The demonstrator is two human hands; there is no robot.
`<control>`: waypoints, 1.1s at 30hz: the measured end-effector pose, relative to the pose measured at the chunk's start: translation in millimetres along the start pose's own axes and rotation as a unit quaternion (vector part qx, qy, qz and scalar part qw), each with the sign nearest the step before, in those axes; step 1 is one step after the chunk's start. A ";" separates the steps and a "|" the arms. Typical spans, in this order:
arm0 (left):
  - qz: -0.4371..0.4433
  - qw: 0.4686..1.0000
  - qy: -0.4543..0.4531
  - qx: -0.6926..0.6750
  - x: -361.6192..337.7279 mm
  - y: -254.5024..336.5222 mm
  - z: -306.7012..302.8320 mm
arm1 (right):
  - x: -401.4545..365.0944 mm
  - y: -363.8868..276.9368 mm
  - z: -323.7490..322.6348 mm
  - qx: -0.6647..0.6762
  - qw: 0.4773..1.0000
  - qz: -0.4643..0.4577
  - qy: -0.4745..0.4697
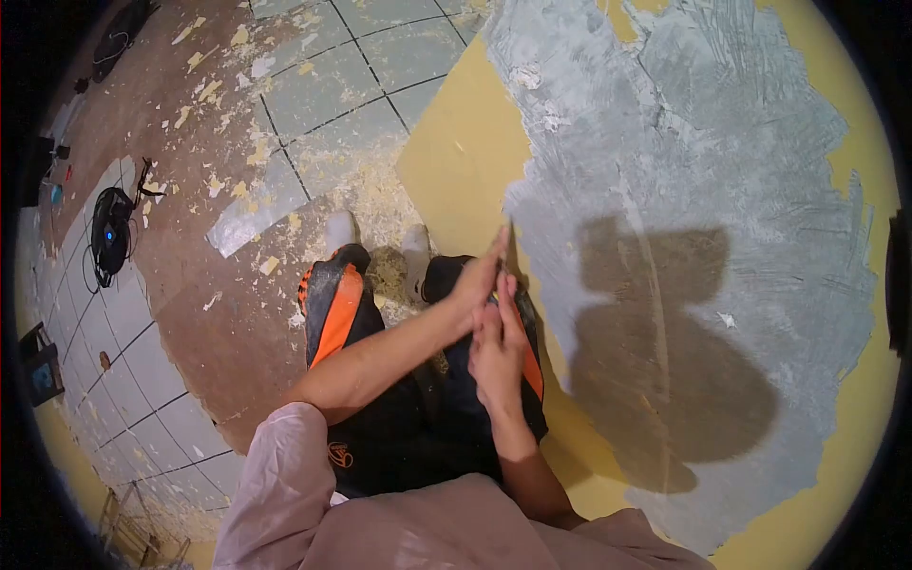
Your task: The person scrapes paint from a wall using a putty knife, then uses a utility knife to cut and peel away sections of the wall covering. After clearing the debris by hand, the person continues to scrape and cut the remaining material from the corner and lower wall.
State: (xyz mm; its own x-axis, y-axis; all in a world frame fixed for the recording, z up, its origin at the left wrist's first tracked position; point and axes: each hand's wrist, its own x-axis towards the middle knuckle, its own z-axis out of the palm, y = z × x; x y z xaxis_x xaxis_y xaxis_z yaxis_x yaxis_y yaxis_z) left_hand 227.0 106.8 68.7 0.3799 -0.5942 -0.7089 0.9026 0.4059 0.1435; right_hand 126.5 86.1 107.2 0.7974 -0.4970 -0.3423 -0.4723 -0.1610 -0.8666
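My left hand (478, 281) reaches across from the left, its fingers blurred and closed in front of the yellow strip of wall. Just below it, my right hand (498, 359) is closed too, with fingers pointing up against the left hand. A thin dark edge (513, 249) of something slim shows beside the left fingertips; most of it is hidden by the fingers, and I cannot tell its kind. To the right, the wall has a large rough grey patch (722, 190) where the yellow paint (465, 142) is gone, with ragged paint edges around it.
Paint flakes (370, 195) litter the tiled floor (332, 95) and a brown floor area (218, 313). A black device with a blue light (111, 236) lies at the left. My feet and knees (332, 294) are close to the wall, which carries my shadow (665, 380).
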 end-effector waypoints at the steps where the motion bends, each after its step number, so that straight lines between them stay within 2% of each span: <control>1: -0.004 1.000 0.001 0.020 -6.8 -7.1 8.4 | -9.0 -13.6 -7.4 0.034 0.999 0.038 0.004; 2: -0.010 1.000 0.021 -0.005 -14.3 -11.3 21.3 | -15.5 -31.0 -19.3 0.036 0.987 0.156 -0.011; 3: -0.012 1.000 0.019 -0.008 -9.9 -8.2 19.8 | -8.0 -23.7 -17.7 0.032 0.987 0.156 -0.009; 5: 0.067 0.998 0.015 -0.011 9.2 2.2 5.0 | 15.8 -1.8 -7.1 -0.053 0.998 -0.015 -0.032; 6: 0.082 0.996 0.015 -0.010 26.5 15.7 -6.2 | 30.1 -18.6 5.1 0.055 0.997 0.042 -0.045; 7: 0.082 0.996 0.015 -0.003 29.0 13.1 -10.6 | 28.0 -15.4 6.7 0.060 0.996 0.041 -0.043; 9: 0.056 0.998 0.012 0.031 30.9 7.1 -15.0 | 24.6 -7.6 5.1 -0.053 0.998 -0.042 -0.020; 10: 0.076 0.996 0.020 0.050 9.0 -4.8 0.7 | 2.4 -31.8 -5.3 -0.001 0.994 0.101 -0.031; 11: 0.028 0.999 -0.010 0.015 -5.5 -15.7 13.8 | -6.5 -33.9 -11.2 -0.005 0.995 0.098 -0.034; 13: 0.003 0.999 0.033 0.022 -13.8 -15.9 23.9 | -16.8 -33.5 -18.9 0.084 0.991 0.107 0.002; 14: 0.020 0.999 0.038 0.020 -1.7 -7.7 14.6 | 4.5 3.0 -15.4 0.045 0.999 -0.007 -0.017; 15: 0.035 0.998 0.043 0.022 16.2 7.5 2.4 | 25.1 -2.9 -4.9 0.032 0.998 -0.004 -0.046; 16: 0.078 0.997 0.018 -0.008 27.0 20.8 -2.0 | 34.3 -3.1 5.1 0.014 0.999 -0.021 -0.036; 18: 0.087 0.995 0.018 0.043 19.1 10.1 -3.6 | 28.6 -4.6 8.5 -0.001 0.999 -0.043 -0.031; 19: 0.094 0.992 0.016 0.085 12.7 0.0 -1.7 | 6.5 -7.9 -2.4 0.040 0.999 0.006 -0.022; 20: 0.009 0.994 0.015 0.105 3.0 -14.3 5.1 | -8.9 -12.5 -11.8 0.079 0.995 0.056 -0.011; 21: -0.010 0.999 -0.002 0.048 -11.7 -28.5 16.5 | -14.8 -20.5 -18.0 0.075 0.996 0.052 -0.013; 23: -0.018 1.000 0.022 0.010 -4.8 -37.0 18.2 | -23.7 -31.0 -27.9 0.100 0.980 0.170 0.000; 24: 0.011 0.999 0.039 0.004 -1.0 -25.3 15.5 | -3.7 -1.9 -23.3 0.120 0.989 0.085 -0.023; 25: 0.040 0.998 0.055 0.004 6.6 -0.1 9.1 | 16.6 -15.9 -11.2 0.141 0.982 0.117 -0.041; 26: 0.019 1.000 0.014 -0.002 12.8 22.1 -0.9 | 28.8 -17.0 1.1 0.095 0.990 0.097 -0.039; 27: 0.020 1.000 0.016 0.005 11.2 18.3 -2.3 | 34.0 -16.9 10.3 0.050 0.995 0.076 -0.040; 29: 0.083 0.996 0.027 0.034 10.4 1.9 0.8 | 2.1 -20.8 -0.4 0.076 0.995 0.063 -0.019; 30: 0.045 0.996 -0.011 0.071 0.3 -12.8 3.0 | -8.0 -21.7 -6.9 0.097 0.994 0.057 0.007; 31: 0.005 0.999 0.016 0.029 -6.0 -26.1 13.8 | -5.6 -21.5 -10.4 0.093 0.994 0.054 0.001; 33: 0.039 0.998 0.031 0.031 -1.0 -16.6 14.0 | -5.3 -17.6 -16.3 0.102 0.985 0.138 -0.001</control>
State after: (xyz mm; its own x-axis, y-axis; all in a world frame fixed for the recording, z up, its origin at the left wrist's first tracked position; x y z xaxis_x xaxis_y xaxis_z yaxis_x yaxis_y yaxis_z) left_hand 214.5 90.9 76.6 0.4374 -0.5171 -0.7357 0.8824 0.4043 0.2405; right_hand 124.5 77.6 130.2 0.6498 -0.4970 -0.5751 -0.5859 0.1544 -0.7955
